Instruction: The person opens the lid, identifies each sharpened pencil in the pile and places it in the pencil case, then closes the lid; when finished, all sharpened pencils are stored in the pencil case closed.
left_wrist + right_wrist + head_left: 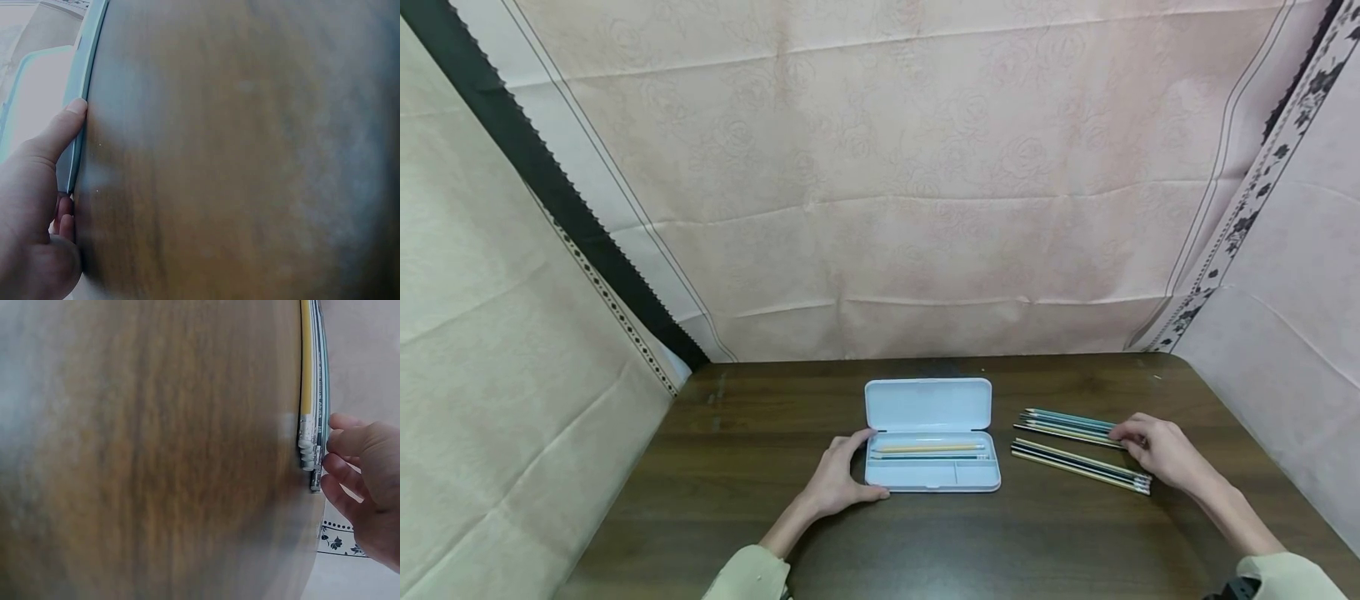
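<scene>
A light blue pencil case [928,437] lies with its lid raised, a few pencils [928,450] in its long compartment. My left hand [838,479] grips the case's left end, thumb at the front corner and fingers at the back. In the left wrist view, the thumb [62,128] presses the case's edge [90,59]. On the right, my right hand [1161,450] pinches at the eraser ends of the far bundle of pencils [1067,423], some teal. Which pencils it holds is partly hidden. In the right wrist view, curled fingers [344,440] meet the pencils' [317,394] side.
A second bundle of striped dark and yellowish pencils [1078,467] lies nearer me, just in front of the far bundle. Everything rests on a brown wooden table [917,550]. Pale patterned cloth [925,183] hangs behind the table and at both sides.
</scene>
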Tool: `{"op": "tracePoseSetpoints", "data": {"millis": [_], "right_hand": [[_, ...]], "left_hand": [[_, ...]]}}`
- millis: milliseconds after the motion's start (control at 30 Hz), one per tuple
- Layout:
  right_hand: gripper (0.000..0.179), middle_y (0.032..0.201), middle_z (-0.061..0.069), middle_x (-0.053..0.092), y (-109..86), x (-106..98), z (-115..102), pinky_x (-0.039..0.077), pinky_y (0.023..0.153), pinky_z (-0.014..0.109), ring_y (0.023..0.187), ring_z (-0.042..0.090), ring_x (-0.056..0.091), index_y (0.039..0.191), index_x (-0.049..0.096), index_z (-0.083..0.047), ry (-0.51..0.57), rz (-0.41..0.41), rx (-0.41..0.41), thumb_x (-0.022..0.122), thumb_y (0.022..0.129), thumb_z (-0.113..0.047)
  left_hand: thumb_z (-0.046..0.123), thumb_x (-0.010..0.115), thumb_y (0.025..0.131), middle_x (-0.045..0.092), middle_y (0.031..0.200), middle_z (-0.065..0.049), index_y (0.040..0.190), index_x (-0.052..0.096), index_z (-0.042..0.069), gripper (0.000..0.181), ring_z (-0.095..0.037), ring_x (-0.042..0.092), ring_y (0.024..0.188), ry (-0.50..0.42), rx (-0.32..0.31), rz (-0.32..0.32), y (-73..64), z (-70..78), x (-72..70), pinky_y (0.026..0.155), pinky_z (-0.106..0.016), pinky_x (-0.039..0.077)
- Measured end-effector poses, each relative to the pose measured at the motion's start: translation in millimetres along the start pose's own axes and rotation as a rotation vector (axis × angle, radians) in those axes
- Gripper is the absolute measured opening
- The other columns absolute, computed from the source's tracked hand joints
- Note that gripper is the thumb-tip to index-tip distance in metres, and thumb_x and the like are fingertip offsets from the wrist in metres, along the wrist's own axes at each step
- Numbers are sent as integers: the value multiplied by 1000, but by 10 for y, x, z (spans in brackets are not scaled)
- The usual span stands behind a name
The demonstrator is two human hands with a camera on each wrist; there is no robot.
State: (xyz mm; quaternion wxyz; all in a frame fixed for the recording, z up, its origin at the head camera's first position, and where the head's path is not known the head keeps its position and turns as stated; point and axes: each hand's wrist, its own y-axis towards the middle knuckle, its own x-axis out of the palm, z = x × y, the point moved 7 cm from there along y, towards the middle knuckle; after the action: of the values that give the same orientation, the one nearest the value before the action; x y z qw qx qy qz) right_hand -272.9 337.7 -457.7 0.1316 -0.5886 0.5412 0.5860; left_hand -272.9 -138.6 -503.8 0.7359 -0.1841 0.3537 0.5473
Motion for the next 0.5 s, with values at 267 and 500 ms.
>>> {"op": "tracePoseSetpoints", "data": {"millis": [267,500], "right_hand": [[28,83,-4,65,17,32,18,50,59,32,72,6,59,85,73,-12,-25,-7,1,76,75,14],[28,84,-6,64,27,53,56,50,61,34,74,9,60,84,73,-14,-48,-36,32,76,77,13]], "left_hand": [[45,90,71,49,134,-11,148,47,16,93,-28,43,121,5,-8,-4,-3,5,-2,96,-52,41],[44,90,71,50,134,-11,148,47,13,93,-28,43,120,6,8,-7,-6,22,-3,95,-52,41]]}}
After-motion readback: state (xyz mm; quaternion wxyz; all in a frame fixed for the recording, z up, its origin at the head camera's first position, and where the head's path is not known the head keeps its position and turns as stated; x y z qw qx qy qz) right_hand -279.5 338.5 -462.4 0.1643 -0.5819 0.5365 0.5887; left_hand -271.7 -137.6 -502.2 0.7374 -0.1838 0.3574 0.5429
